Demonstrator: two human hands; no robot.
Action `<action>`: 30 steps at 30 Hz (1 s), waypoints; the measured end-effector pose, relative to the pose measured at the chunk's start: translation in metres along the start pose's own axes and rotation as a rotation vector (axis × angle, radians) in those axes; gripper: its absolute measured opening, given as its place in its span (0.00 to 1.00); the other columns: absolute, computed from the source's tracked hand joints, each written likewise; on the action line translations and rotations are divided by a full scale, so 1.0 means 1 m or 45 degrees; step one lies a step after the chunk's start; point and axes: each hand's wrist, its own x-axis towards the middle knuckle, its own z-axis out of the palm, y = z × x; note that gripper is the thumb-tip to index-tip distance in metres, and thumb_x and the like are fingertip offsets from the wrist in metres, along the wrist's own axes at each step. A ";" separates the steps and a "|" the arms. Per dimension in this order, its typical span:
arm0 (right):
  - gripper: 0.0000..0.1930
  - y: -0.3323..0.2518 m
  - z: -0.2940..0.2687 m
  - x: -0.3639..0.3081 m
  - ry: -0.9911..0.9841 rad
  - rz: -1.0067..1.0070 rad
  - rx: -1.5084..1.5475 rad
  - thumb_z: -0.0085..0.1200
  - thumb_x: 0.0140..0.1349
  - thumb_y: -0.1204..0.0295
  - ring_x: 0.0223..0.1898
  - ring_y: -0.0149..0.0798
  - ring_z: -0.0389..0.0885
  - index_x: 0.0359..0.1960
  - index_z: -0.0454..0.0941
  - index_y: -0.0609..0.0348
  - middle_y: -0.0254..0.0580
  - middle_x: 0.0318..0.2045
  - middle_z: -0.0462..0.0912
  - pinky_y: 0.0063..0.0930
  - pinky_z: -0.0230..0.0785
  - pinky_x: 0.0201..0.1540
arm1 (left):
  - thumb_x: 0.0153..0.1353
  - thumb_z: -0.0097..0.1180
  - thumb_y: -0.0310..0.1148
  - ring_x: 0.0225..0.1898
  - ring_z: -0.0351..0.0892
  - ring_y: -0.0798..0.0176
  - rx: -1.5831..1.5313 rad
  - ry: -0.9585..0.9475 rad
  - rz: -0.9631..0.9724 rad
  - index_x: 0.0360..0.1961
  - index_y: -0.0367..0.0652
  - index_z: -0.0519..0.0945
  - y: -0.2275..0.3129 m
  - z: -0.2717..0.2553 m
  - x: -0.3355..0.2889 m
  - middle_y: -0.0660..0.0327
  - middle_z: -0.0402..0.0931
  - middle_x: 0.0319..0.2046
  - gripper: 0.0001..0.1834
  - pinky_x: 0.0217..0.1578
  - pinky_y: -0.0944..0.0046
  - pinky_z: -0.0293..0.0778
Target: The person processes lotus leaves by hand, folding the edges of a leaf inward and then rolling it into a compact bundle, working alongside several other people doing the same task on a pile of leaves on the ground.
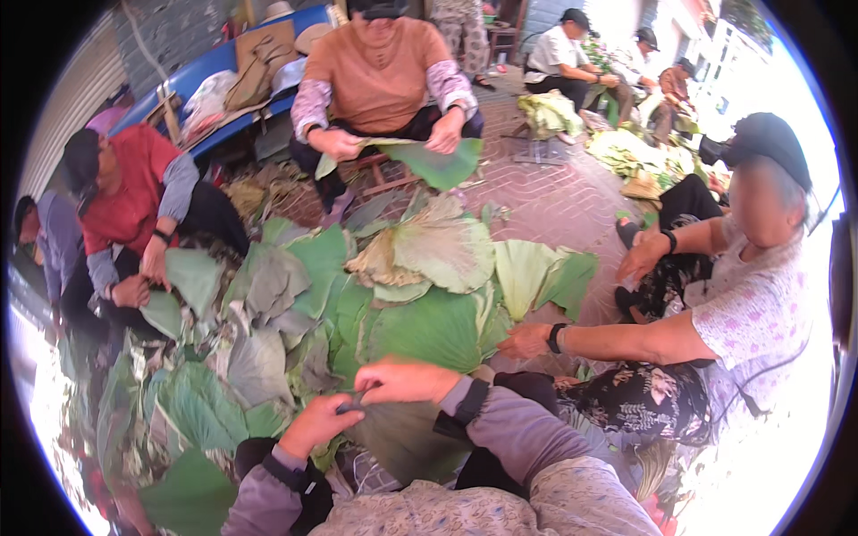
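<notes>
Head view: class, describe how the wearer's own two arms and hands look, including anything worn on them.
The left hand and right hand are without gloves. Greyish-purple sleeves cover both forearms, with a black band around the right wrist. Pale fabric with a small print shows higher up the right arm.

Right hand [407, 381] is kinda smeared, and the tiny dark bit [347, 406] by the left hand [313, 427] is too small to make out. Right cuff [469, 402] hides some of the dull green leaf [407, 438]. Top edge clips 1 co-worker's cap [382, 8].
</notes>
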 end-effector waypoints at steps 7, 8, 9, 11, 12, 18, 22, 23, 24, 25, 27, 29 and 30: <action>0.12 0.024 0.043 0.058 -0.046 0.381 0.109 0.47 0.57 0.68 0.33 0.26 0.73 0.38 0.74 0.62 0.35 0.31 0.78 0.20 0.65 0.38 | 0.51 0.55 0.38 0.27 0.66 0.75 -0.614 -0.024 -0.009 0.34 0.40 0.75 -0.089 -0.018 -0.010 0.64 0.72 0.22 0.14 0.30 0.70 0.65; 0.12 0.025 0.048 0.062 -0.057 0.398 0.115 0.47 0.57 0.66 0.32 0.27 0.74 0.38 0.74 0.61 0.36 0.31 0.78 0.21 0.65 0.38 | 0.51 0.55 0.37 0.27 0.67 0.75 -0.761 -0.033 0.021 0.35 0.41 0.76 -0.094 -0.018 -0.011 0.65 0.73 0.23 0.13 0.31 0.70 0.66; 0.12 0.026 0.053 0.066 -0.063 0.415 0.118 0.46 0.57 0.65 0.32 0.29 0.74 0.37 0.75 0.59 0.37 0.31 0.78 0.23 0.65 0.38 | 0.51 0.55 0.36 0.27 0.68 0.75 -0.906 -0.044 0.058 0.35 0.41 0.76 -0.098 -0.019 -0.014 0.65 0.73 0.23 0.12 0.32 0.71 0.66; 0.12 0.028 0.064 0.069 -0.146 0.432 0.100 0.48 0.56 0.65 0.31 0.28 0.73 0.37 0.74 0.60 0.36 0.29 0.78 0.22 0.65 0.37 | 0.50 0.55 0.35 0.27 0.68 0.74 -0.764 -0.049 0.038 0.35 0.42 0.76 -0.105 -0.021 -0.019 0.65 0.73 0.23 0.12 0.32 0.71 0.66; 0.12 0.028 0.069 0.069 -0.204 0.437 0.084 0.49 0.56 0.65 0.30 0.27 0.73 0.37 0.74 0.60 0.36 0.28 0.78 0.22 0.65 0.36 | 0.50 0.55 0.35 0.27 0.69 0.73 -0.599 -0.066 0.025 0.35 0.43 0.76 -0.109 -0.022 -0.021 0.64 0.74 0.23 0.12 0.33 0.71 0.67; 0.10 0.034 0.082 0.076 -0.287 0.469 -0.080 0.51 0.54 0.65 0.23 0.26 0.67 0.30 0.73 0.60 0.34 0.19 0.72 0.24 0.61 0.27 | 0.49 0.57 0.36 0.25 0.66 0.74 -0.254 -0.107 0.040 0.33 0.39 0.75 -0.113 -0.027 -0.019 0.65 0.73 0.21 0.13 0.28 0.70 0.66; 0.11 0.033 0.087 0.078 -0.262 0.439 -0.128 0.50 0.54 0.65 0.20 0.29 0.65 0.27 0.73 0.60 0.37 0.16 0.70 0.26 0.60 0.24 | 0.48 0.57 0.38 0.21 0.65 0.72 -0.296 -0.123 0.049 0.30 0.39 0.76 -0.118 -0.025 -0.019 0.63 0.71 0.18 0.13 0.25 0.68 0.65; 0.11 0.034 0.089 0.079 -0.209 0.378 -0.154 0.50 0.54 0.65 0.19 0.31 0.65 0.27 0.72 0.60 0.38 0.16 0.69 0.27 0.59 0.24 | 0.47 0.57 0.40 0.19 0.65 0.68 -0.275 -0.103 0.054 0.28 0.39 0.76 -0.118 -0.024 -0.019 0.59 0.69 0.16 0.14 0.24 0.65 0.65; 0.11 0.034 0.090 0.079 -0.156 0.317 -0.180 0.50 0.54 0.65 0.18 0.32 0.64 0.26 0.72 0.60 0.40 0.15 0.68 0.28 0.59 0.23 | 0.46 0.57 0.41 0.17 0.65 0.63 -0.254 -0.083 0.058 0.27 0.39 0.75 -0.118 -0.024 -0.019 0.55 0.68 0.14 0.15 0.22 0.63 0.64; 0.11 0.034 0.090 0.079 -0.158 0.316 -0.181 0.50 0.54 0.65 0.18 0.32 0.64 0.26 0.72 0.60 0.40 0.15 0.68 0.28 0.59 0.23 | 0.46 0.57 0.41 0.17 0.65 0.63 -0.255 -0.082 0.057 0.27 0.39 0.75 -0.117 -0.025 -0.019 0.55 0.68 0.14 0.15 0.22 0.63 0.64; 0.13 0.032 0.090 0.078 -0.188 0.335 -0.208 0.50 0.54 0.63 0.16 0.37 0.63 0.24 0.72 0.61 0.45 0.14 0.67 0.31 0.58 0.21 | 0.46 0.56 0.42 0.17 0.64 0.61 -0.130 -0.069 0.090 0.26 0.37 0.75 -0.112 -0.025 -0.019 0.52 0.68 0.15 0.16 0.23 0.62 0.65; 0.14 0.029 0.088 0.079 -0.271 0.355 -0.333 0.50 0.53 0.61 0.16 0.39 0.63 0.23 0.72 0.61 0.46 0.14 0.66 0.32 0.58 0.21 | 0.47 0.56 0.42 0.18 0.64 0.66 -0.151 -0.095 0.047 0.26 0.37 0.75 -0.109 -0.024 -0.019 0.57 0.68 0.15 0.16 0.23 0.65 0.64; 0.15 0.028 0.088 0.080 -0.353 0.373 -0.456 0.50 0.53 0.60 0.15 0.40 0.63 0.22 0.71 0.61 0.47 0.14 0.66 0.33 0.57 0.20 | 0.48 0.57 0.42 0.19 0.64 0.72 -0.170 -0.121 0.003 0.26 0.37 0.75 -0.108 -0.024 -0.019 0.61 0.69 0.15 0.16 0.24 0.67 0.64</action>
